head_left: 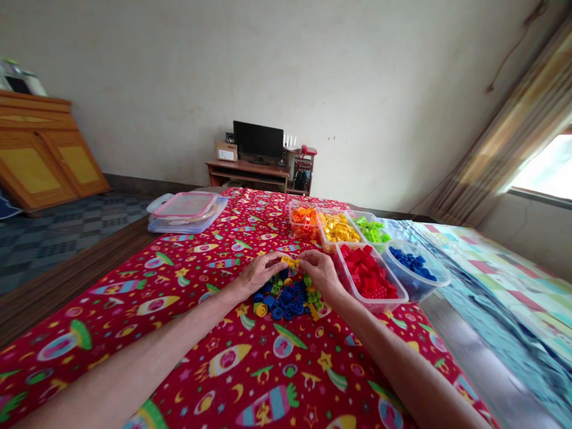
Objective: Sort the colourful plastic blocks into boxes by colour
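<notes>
Between the fingertips of both hands is a small yellow toy brick (289, 261), possibly two joined pieces. My left hand (263, 272) pinches its left end, and my right hand (318, 269) has closed fingers at its right end. Just below them lies a loose pile of blue toy bricks (288, 301), mixed with green and yellow pieces; my hands hide part of it. Right of my right hand stands a clear tub of red bricks (367, 274). Behind it are tubs of orange bricks (306, 219), yellow bricks (338, 229) and light green bricks (372, 230).
A round tub (440, 277) with blue bricks stands at the far right. Stacked plastic lids (185, 205) lie at the back left of the red patterned cloth (179, 333). Beyond are a desk with a monitor (258, 142) and a wooden cabinet (49, 155).
</notes>
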Tool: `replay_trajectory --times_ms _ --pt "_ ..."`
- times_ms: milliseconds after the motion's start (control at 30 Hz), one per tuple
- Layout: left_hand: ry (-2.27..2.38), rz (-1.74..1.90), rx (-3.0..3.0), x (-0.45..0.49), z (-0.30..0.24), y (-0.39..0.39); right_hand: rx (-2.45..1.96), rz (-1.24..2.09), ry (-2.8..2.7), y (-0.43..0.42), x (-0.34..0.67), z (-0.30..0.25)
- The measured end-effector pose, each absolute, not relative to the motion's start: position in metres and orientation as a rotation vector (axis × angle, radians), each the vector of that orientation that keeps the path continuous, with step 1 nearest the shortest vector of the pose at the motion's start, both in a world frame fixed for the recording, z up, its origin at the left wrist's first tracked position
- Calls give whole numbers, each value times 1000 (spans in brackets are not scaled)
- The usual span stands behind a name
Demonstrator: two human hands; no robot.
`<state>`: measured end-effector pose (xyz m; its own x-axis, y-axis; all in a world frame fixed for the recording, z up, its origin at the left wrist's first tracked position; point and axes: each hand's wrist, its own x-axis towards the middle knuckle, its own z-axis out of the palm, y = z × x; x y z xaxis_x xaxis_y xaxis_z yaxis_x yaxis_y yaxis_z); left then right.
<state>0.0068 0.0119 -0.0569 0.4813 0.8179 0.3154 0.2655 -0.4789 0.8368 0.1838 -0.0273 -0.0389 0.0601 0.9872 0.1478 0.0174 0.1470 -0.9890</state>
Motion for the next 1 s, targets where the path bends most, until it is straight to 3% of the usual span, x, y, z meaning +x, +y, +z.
replay_trajectory --times_ms 700,1000 --pt "976 928 2091 7 -57 11 -1348 560 -1720 -30 181 -46" --pt "925 1016 1728 4 -64 7 -1329 311 -1817 -31 185 -34"
